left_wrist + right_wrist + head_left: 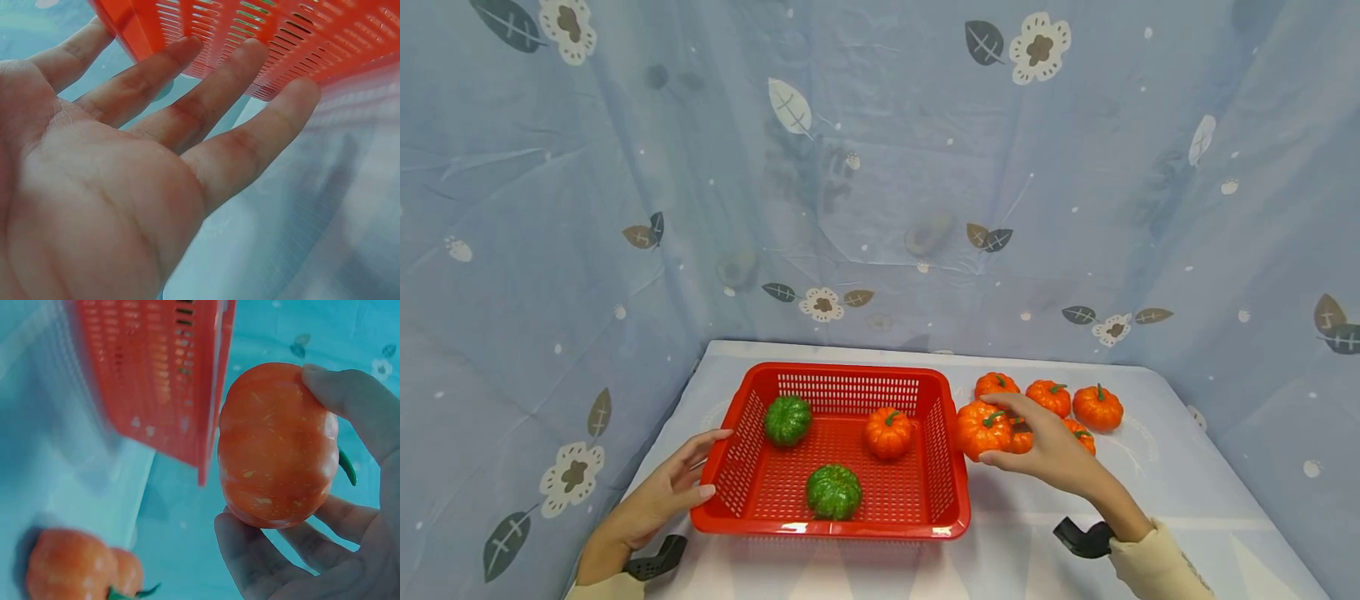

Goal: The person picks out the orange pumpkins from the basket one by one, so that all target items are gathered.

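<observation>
My right hand (1045, 442) grips an orange toy pumpkin (983, 430) between thumb and fingers, just right of the red plastic basket (850, 530). In the right wrist view the pumpkin (278, 447) is held beside the basket's outer wall (156, 381), its green stem toward the palm. My left hand (658, 496) is at the basket's left side, fingers extended with the fingertips (294, 94) right at the slotted wall. Inside the basket lie two green pumpkins, one at the back left (787, 420) and one at the front (834, 492), plus an orange pumpkin (888, 432).
Several more orange pumpkins, among them one at the far right (1098, 408) and one at the back (996, 384), sit on the white table (1180, 500) right of the basket. A blue patterned cloth (880, 167) surrounds the table at the back and sides.
</observation>
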The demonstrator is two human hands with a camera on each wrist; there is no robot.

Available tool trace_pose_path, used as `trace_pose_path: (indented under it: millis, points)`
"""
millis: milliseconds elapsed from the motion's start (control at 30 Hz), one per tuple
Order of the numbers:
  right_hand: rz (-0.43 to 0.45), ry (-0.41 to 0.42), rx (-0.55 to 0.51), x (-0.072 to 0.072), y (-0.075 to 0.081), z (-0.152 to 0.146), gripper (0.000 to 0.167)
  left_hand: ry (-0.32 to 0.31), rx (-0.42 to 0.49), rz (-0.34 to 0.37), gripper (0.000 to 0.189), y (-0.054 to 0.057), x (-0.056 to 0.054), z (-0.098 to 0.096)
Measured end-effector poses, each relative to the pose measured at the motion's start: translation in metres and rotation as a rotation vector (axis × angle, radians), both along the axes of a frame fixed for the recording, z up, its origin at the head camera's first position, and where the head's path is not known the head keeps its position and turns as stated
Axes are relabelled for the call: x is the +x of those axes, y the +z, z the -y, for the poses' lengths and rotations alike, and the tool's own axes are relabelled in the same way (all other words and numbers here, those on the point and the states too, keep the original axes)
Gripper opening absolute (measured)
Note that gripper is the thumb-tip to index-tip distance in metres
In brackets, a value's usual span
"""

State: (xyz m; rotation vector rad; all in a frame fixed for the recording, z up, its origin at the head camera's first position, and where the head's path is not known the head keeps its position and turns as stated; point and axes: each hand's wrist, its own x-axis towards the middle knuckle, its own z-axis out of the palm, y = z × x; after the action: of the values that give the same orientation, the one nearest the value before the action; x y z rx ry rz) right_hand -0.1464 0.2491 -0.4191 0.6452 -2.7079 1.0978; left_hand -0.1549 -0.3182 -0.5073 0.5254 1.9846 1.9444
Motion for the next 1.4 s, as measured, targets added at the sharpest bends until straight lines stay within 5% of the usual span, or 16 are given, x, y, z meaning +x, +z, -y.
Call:
trace_pose_path:
  millis: [700,1400]
  points:
    - [0.108,-0.266,0.031,0.026,-0.033,-0.079,0.077,0.02,-0.017,-0.012,0.071,0.0,0.0,0.0]
    - [0.316,-0.472,-0.051,0.041,-0.043,-0.139,0.091,0.021,-0.017,0.004,0.072,0.001,0.001,-0.001]
